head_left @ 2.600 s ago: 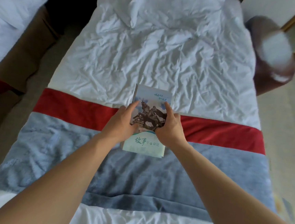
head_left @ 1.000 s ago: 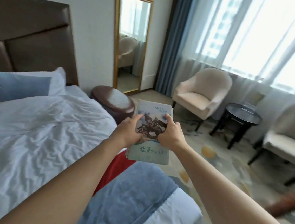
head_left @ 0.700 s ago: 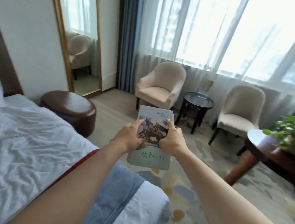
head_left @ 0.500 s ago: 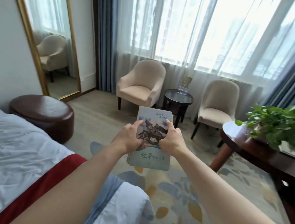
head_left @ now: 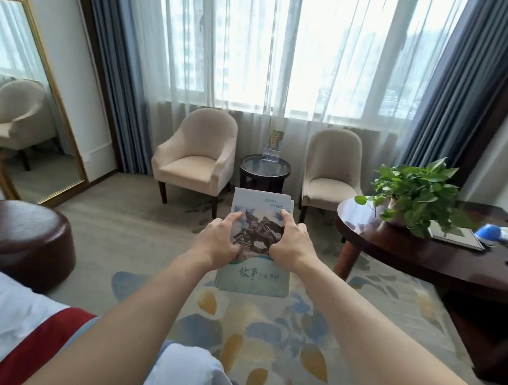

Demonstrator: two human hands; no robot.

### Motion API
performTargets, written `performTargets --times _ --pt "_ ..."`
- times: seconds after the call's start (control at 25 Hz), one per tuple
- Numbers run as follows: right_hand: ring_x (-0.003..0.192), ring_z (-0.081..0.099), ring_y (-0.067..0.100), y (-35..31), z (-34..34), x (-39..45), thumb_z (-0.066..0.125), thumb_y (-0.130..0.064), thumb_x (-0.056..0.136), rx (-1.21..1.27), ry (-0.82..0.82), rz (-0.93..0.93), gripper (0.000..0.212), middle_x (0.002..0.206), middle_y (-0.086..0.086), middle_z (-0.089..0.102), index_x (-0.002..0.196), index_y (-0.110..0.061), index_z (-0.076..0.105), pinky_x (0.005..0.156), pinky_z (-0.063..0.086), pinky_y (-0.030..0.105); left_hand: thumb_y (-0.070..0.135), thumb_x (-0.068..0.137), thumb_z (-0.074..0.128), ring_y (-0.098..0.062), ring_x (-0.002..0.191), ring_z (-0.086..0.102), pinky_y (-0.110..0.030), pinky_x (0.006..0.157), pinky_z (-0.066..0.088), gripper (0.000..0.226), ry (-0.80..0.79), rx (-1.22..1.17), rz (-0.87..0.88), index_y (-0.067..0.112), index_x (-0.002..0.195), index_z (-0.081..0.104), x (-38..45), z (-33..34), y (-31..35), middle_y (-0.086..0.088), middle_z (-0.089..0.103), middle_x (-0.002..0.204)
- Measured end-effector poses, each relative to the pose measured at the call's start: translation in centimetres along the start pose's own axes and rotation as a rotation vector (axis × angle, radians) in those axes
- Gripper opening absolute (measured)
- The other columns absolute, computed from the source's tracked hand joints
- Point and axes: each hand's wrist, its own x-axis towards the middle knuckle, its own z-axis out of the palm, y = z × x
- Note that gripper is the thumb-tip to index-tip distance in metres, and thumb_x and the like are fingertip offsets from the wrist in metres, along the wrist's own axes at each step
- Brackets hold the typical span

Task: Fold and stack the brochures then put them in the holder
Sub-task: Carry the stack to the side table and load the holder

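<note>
While held up in the air in front of the body, well above the patterned carpet (head_left: pixel 264 340), stack of brochures (head_left: pixel 257 245) already folded and squared, cover with horse rider facing up. Gripped on both sides: left hand (head_left: pixel 219 241) with thumb on top of the cover and fingers curled under the left edge, right hand (head_left: pixel 291 244) the same way on the right edge, so both hands closed around the stack. Folding and stacking seemingly done, judged from the neat edges; only the last step left, to carry the stack and put it in the holder. Clear holder (head_left: pixel 272 151), with one colourful leaflet inside, standing on the small round side table (head_left: pixel 264 168) between two beige armchairs, straight ahead but well apart from the hands. Farther out: dark wooden table (head_left: pixel 425 253) with green plant (head_left: pixel 415 191) on the right, brown round ottoman (head_left: pixel 18 236) and gold-framed mirror (head_left: pixel 24 95) on the left, corner of the bed (head_left: pixel 4 324) at the bottom left. Compared with the earliest frame: stack no longer lying on the bed under the hands but lifted and carried; view turned away from the bed toward the window, side table now nearly centred; grip on the stack unchanged.
</note>
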Motion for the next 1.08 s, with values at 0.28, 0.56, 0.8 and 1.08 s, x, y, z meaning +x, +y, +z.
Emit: performTargets --times 0.28,0.56,0.8,1.08 --pt "0.100 0.052 0.025 0.7 0.4 8.5 0.063 -0.017 0.086 -0.001 0.025 0.050 0.086 0.120 0.008 0.038 0.157 -0.033 0.016 0.093 0.051 0.037 0.024 0.083 0.069 -0.028 0.117 0.054 -0.040 0.098 0.049 0.079 -0.044 -0.026 0.026 0.031 0.152 0.031 9.6 1.5 -1.3 -0.010 0.054 0.129" --pt "0.105 0.054 0.030 -0.5 1.3 19.0 0.061 -0.014 0.084 -0.023 0.026 0.054 0.086 0.119 0.009 0.037 0.156 -0.034 0.018 0.095 0.049 0.038 0.024 0.083 0.068 -0.028 0.118 0.053 -0.040 0.099 0.047 0.077 -0.032 -0.063 0.045 0.029 0.151 0.031 19.7 1.8 -4.0 -0.011 0.054 0.127" --pt "0.099 0.055 0.028 0.0 2.4 27.2 0.063 -0.015 0.085 -0.048 0.008 0.050 0.087 0.119 0.009 0.037 0.156 -0.034 0.018 0.090 0.050 0.036 0.022 0.083 0.069 -0.028 0.120 0.052 -0.040 0.100 0.047 0.078 -0.051 -0.083 0.008 0.029 0.151 0.032 27.5 3.1 -5.8 -0.011 0.054 0.129" --pt "0.102 0.057 0.029 2.5 1.9 41.3 0.066 -0.016 0.083 -0.024 -0.018 0.046 0.092 0.120 0.008 0.037 0.156 -0.033 0.015 0.093 0.053 0.040 0.022 0.082 0.069 -0.026 0.121 0.052 -0.039 0.100 0.048 0.078 -0.041 -0.075 -0.016 0.031 0.150 0.033 41.3 5.7 -5.7 -0.009 0.054 0.131"
